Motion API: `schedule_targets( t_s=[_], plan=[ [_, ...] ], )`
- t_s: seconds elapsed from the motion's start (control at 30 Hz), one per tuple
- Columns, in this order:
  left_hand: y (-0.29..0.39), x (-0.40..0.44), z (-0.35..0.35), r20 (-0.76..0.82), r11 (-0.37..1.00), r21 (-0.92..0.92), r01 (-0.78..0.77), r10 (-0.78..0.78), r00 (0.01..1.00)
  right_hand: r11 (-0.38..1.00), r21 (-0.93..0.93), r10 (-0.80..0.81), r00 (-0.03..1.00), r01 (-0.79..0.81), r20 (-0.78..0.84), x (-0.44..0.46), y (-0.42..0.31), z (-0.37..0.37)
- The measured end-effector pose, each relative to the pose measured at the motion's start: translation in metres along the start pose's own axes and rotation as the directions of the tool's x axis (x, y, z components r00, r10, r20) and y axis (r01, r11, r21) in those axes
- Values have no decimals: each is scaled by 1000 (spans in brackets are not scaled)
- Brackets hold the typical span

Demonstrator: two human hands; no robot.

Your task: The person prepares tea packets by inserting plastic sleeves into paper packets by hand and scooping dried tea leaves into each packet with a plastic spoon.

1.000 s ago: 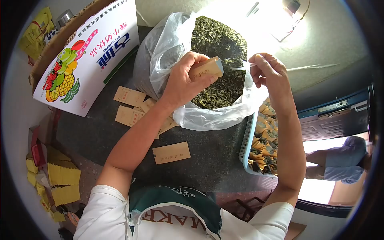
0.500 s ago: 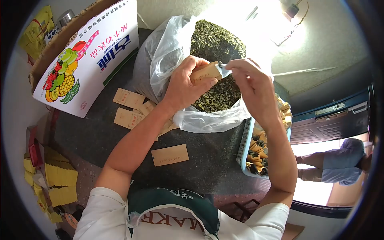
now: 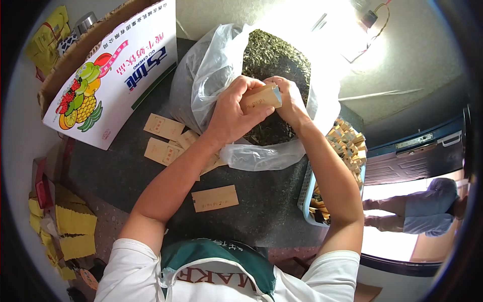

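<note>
My left hand (image 3: 233, 113) is closed around a small brown paper packet (image 3: 259, 99), which lies on its side in the grip. Its mouth faces right and stands open, with a pale blue lining showing. My right hand (image 3: 291, 102) is at the packet's far right side, its bent fingers against it; the fingertips are hidden. Both hands are above a large clear plastic bag (image 3: 259, 157) filled with dried green tea leaves (image 3: 274, 48). A flat paper packet (image 3: 215, 198) lies on the dark table, and several more packets (image 3: 163, 127) lie left of the bag.
A blue plastic basket (image 3: 305, 189) of filled packets (image 3: 347, 143) stands right, partly behind my right forearm. A white printed carton (image 3: 113, 75) stands at the left on the dark table (image 3: 256, 216). Yellow packs (image 3: 76, 226) are at the far left. Another person (image 3: 427, 206) stands near the doorway.
My right hand has moved left and down from the packet's mouth to its far side. The mouth is now wider open. My left hand keeps its hold.
</note>
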State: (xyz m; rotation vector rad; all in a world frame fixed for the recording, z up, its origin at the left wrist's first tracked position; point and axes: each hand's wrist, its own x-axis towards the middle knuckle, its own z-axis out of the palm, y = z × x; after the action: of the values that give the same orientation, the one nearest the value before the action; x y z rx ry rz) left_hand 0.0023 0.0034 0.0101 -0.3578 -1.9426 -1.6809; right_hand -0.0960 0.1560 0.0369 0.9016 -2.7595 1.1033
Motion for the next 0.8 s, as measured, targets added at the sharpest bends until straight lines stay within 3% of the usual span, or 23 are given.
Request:
schedule_targets(
  t_s=[0.07, 0.13, 0.17, 0.47, 0.77, 0.8],
  plan=[
    [-1, 0, 0, 19, 1000, 19, -5, 4, 1000, 995, 102, -17, 1000, 19, -17, 0, -2, -4],
    [-4, 0, 2, -19, 999, -46, 5, -6, 1000, 883, 345, 307, 948, -318, 88, -4, -21, -24],
    [-3, 0, 3, -19, 999, -48, 11, -12, 1000, 862, 402, 288, 951, -309, 114, -4, -12, -30],
    [2, 0, 2, -2, 989, -83, 120, -120, 993, 858, 435, 292, 956, -274, 26, -41, -46, -99],
    [-2, 1, 5, 5, 993, -53, 104, -104, 995, 882, 374, 256, 958, -285, 125, -45, -55, -92],
    [-3, 1, 5, 10, 996, -14, 89, -88, 996, 911, 300, 251, 958, -282, 138, -44, -59, -88]
  ],
)
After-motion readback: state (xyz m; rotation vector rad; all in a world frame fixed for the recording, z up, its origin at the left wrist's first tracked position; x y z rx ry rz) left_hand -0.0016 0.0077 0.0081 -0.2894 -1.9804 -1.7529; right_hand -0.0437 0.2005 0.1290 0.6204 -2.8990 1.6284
